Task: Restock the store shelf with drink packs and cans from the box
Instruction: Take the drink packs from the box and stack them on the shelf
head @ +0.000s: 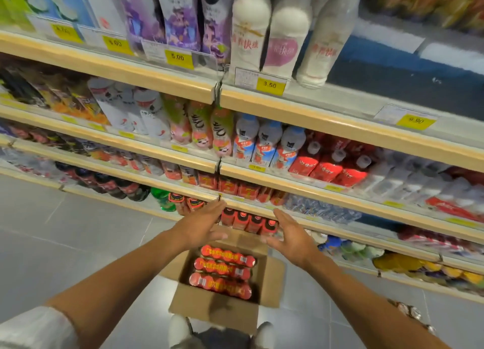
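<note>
Counting three red shrink-wrapped can packs in the open brown cardboard box on grey floor tiles; our left hand and right hand spread, empty.

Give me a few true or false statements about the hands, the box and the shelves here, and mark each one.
1. Both hands are empty. True: the left hand and right hand are open, holding nothing.
2. The cardboard box sits on a shelf. False: it sits on the floor.
3. The box holds red drink packs. True.
4. The box flaps are closed. False: they are folded open.
5. The yellow price tag under the white bottles reads 5.00. False: it reads 3.50.
</note>
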### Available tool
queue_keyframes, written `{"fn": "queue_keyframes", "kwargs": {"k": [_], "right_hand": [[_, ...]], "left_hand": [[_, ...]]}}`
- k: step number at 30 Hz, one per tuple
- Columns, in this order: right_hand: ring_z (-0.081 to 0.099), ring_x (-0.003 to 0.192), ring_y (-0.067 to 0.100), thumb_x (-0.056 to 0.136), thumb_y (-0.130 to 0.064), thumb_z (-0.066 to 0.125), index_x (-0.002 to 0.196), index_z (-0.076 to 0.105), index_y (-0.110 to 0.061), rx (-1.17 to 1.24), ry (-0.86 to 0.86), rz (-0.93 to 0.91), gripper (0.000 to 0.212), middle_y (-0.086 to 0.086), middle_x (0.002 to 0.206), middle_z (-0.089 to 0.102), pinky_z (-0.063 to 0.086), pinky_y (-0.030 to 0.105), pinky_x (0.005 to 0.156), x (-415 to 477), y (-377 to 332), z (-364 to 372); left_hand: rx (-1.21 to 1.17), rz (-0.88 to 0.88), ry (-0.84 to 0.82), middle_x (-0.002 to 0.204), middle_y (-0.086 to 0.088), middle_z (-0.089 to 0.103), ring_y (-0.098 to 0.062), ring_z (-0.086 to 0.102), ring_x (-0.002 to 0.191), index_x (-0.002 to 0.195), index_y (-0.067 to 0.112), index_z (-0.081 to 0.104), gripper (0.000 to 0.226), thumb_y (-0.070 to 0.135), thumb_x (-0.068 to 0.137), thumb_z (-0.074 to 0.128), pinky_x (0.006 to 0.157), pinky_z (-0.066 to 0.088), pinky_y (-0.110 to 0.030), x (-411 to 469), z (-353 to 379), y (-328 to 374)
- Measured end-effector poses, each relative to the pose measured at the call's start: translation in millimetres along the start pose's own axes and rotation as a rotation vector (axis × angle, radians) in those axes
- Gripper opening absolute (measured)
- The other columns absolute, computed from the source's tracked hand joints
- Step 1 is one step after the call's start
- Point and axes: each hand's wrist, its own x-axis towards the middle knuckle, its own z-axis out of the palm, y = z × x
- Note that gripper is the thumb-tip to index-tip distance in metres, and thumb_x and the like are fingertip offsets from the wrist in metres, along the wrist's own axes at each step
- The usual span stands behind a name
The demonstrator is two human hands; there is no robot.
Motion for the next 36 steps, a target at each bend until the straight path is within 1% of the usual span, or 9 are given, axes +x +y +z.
{"fn": "queue_keyframes", "kwargs": {"k": [6,12,16,20,22,25,28,32,36], "right_hand": [[0.022,0.151,0.024,0.094,-0.048,0.061,0.158,0.018,-0.013,-0.076,-0.120,0.103,0.085,0.008,0.165,0.021,0.020,0.031,0.120,27.0,44.8,71.0],[0.023,0.150,0.023,0.100,-0.036,0.055,0.156,0.021,-0.009,-0.056,-0.223,0.145,0.071,0.010,0.163,0.024,0.016,0.026,0.118,46.7,79.2,146.3],[0.039,0.142,0.023,0.093,-0.051,0.060,0.158,0.018,-0.019,-0.052,-0.269,0.130,0.083,0.001,0.157,0.037,0.034,0.030,0.113,59.2,100.5,195.9],[0.048,0.132,0.018,0.085,-0.069,0.056,0.154,0.015,-0.043,0.083,-0.357,0.151,0.085,-0.009,0.152,0.043,0.046,0.043,0.106,75.0,178.0,280.2],[0.050,0.126,0.012,0.090,-0.054,0.062,0.149,0.024,-0.047,0.138,-0.356,0.188,0.070,-0.014,0.145,0.047,0.044,0.038,0.111,74.0,151.4,275.7],[0.047,0.128,0.010,0.091,-0.033,0.071,0.147,0.036,-0.024,0.080,-0.344,0.223,0.067,-0.016,0.137,0.043,0.031,0.017,0.108,78.0,152.6,302.1],[0.055,0.129,0.014,0.089,-0.042,0.070,0.141,0.042,-0.025,0.069,-0.364,0.266,0.062,-0.006,0.143,0.053,0.044,0.024,0.106,88.0,168.8,336.6],[0.047,0.137,0.017,0.095,-0.042,0.062,0.147,0.035,-0.026,0.017,-0.361,0.277,0.061,-0.004,0.152,0.043,0.041,0.027,0.109,99.6,188.5,373.5],[0.057,0.124,0.015,0.098,-0.032,0.060,0.136,0.044,-0.033,0.079,-0.345,0.290,0.041,-0.007,0.138,0.056,0.048,0.020,0.095,121.7,211.5,406.5]], "left_hand": [[-0.001,-0.128,-0.119,0.166,-0.002,0.005,-0.018,0.010,0.152,0.158,0.020,0.001,0.090,0.054,0.094,0.054,0.118,0.023,-0.033,7.8,76.8,-55.0],[-0.026,-0.166,-0.241,0.165,-0.008,0.007,-0.021,0.013,0.151,0.157,0.011,-0.001,0.091,0.053,0.096,0.050,0.117,0.018,-0.026,10.1,146.7,-94.9],[-0.002,-0.145,-0.130,0.155,-0.019,0.036,-0.029,0.042,0.140,0.153,0.000,0.021,0.090,0.060,0.089,0.043,0.107,0.039,-0.026,11.8,192.1,-124.8],[0.068,-0.264,-0.331,0.165,-0.008,0.011,-0.024,0.011,0.152,0.157,0.011,-0.001,0.090,0.049,0.096,0.054,0.119,0.014,-0.028,13.6,242.6,-152.0],[0.073,-0.295,-0.384,0.164,-0.005,0.016,-0.026,0.019,0.150,0.157,0.016,0.003,0.088,0.046,0.095,0.057,0.119,0.020,-0.033,17.3,262.5,-162.7],[0.037,-0.348,-0.417,0.162,-0.004,0.024,-0.025,0.030,0.145,0.157,0.023,0.007,0.086,0.044,0.093,0.060,0.114,0.035,-0.037,23.8,297.8,-184.0],[0.013,-0.377,-0.430,0.161,-0.003,0.024,-0.024,0.030,0.144,0.157,0.025,0.008,0.083,0.041,0.094,0.058,0.113,0.036,-0.035,35.6,328.3,-200.1],[-0.017,-0.362,-0.402,0.160,-0.005,0.027,-0.025,0.033,0.144,0.158,0.022,0.011,0.076,0.033,0.096,0.055,0.113,0.036,-0.034,53.4,365.0,-217.3],[-0.151,-0.434,-0.376,0.157,-0.005,0.031,-0.024,0.038,0.140,0.152,0.021,0.031,0.064,0.023,0.093,0.056,0.113,0.036,-0.034,73.5,405.4,-247.5]]}}
